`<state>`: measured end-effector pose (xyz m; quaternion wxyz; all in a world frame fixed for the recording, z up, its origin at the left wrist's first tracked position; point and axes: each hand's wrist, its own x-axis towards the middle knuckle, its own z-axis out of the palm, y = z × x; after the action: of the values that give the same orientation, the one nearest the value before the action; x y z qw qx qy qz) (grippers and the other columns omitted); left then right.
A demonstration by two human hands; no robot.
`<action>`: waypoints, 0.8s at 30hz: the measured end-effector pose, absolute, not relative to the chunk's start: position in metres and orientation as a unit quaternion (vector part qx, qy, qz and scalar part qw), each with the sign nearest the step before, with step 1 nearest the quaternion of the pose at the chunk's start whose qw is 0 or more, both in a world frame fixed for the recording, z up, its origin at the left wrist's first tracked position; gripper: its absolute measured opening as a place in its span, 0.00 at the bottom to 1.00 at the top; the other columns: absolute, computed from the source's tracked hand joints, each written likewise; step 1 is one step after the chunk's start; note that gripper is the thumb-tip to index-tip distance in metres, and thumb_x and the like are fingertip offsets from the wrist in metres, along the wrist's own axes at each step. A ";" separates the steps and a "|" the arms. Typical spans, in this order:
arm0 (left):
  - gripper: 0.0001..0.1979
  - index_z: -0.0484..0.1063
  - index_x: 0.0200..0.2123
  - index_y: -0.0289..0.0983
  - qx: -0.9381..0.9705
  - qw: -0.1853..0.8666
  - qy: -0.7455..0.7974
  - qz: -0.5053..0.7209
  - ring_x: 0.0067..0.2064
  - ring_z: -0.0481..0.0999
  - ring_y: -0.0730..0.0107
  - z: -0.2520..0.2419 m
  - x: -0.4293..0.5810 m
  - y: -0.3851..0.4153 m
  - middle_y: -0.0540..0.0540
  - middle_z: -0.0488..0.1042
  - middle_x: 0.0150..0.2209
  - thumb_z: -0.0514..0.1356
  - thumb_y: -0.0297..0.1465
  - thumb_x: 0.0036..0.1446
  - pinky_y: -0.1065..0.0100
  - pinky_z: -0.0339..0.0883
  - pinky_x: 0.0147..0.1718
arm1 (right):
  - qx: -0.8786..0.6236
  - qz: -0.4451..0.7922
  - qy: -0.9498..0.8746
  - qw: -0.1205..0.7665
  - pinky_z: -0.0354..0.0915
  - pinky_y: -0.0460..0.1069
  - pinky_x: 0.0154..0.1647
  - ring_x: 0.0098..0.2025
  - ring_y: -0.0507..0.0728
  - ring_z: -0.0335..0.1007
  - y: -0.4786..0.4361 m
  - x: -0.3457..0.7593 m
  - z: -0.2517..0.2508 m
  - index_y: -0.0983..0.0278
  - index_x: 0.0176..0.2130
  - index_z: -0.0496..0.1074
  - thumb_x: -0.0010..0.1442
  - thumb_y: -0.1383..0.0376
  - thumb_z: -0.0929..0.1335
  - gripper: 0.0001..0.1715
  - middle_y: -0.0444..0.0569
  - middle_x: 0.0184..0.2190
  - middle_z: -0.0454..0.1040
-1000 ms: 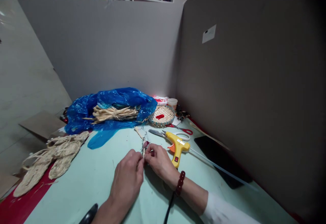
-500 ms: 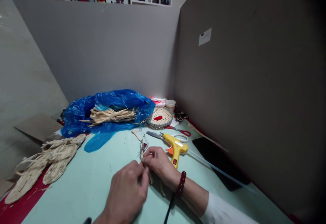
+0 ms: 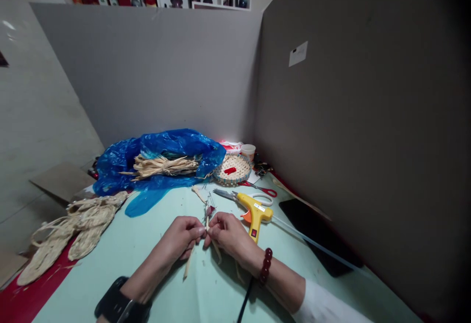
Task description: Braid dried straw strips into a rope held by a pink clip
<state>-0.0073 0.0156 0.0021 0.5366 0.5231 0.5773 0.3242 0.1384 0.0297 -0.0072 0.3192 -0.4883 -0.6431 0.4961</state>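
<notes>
Head view, the only 1 supplied. I record the left hand and the right hand meeting fingertip to fingertip above the mint-green table, near its middle.

Both hands are closed in a pinch on a small straw piece, each with thumb and forefinger pressed together on its lower part. The piece rises out of the pinch. Its long axis runs away from me, and its thin, wiry tip points toward the blue plastic bag. I cannot make out finer detail of the tip.

1 loose strip trails from the left hand's pinch. Its long axis comes toward me and slightly left, and its free end is down at the table.

A yellow glue gun lies just beside the right hand, on its far right side. Beyond it are red-handled scissors and a round woven basket. A raffia bundle rests on the bag. Woven straw pieces lie at the table's left edge, well apart from the hands.
</notes>
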 end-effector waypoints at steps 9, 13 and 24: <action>0.13 0.64 0.19 0.38 0.513 0.489 0.604 0.364 0.11 0.51 0.81 -0.008 -0.004 0.019 0.58 0.58 0.09 0.59 0.40 0.42 0.75 0.39 0.12 | -0.471 0.409 -0.731 0.277 0.57 0.43 0.26 0.26 0.52 0.69 0.027 0.144 -0.001 0.65 0.30 0.68 0.54 0.74 0.61 0.08 0.47 0.23 0.78; 0.13 0.63 0.18 0.38 0.514 0.479 0.608 0.369 0.12 0.50 0.81 -0.007 -0.001 0.018 0.58 0.59 0.10 0.59 0.41 0.42 0.74 0.39 0.13 | -0.467 0.346 -0.770 0.265 0.56 0.44 0.29 0.29 0.52 0.70 0.021 0.147 0.005 0.65 0.29 0.68 0.57 0.72 0.62 0.08 0.47 0.24 0.77; 0.13 0.59 0.15 0.38 0.500 0.506 0.569 0.413 0.20 0.51 0.78 -0.017 -0.006 0.018 0.58 0.53 0.15 0.60 0.35 0.41 0.73 0.44 0.20 | -0.451 0.045 -0.867 0.205 0.48 0.50 0.27 0.32 0.58 0.67 -0.010 0.143 0.007 0.65 0.38 0.70 0.58 0.72 0.62 0.09 0.52 0.34 0.73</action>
<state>-0.0057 0.0176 -0.0171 0.5060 0.5002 0.5686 0.4129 0.1434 -0.0098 0.0074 0.2047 -0.4512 -0.8675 0.0448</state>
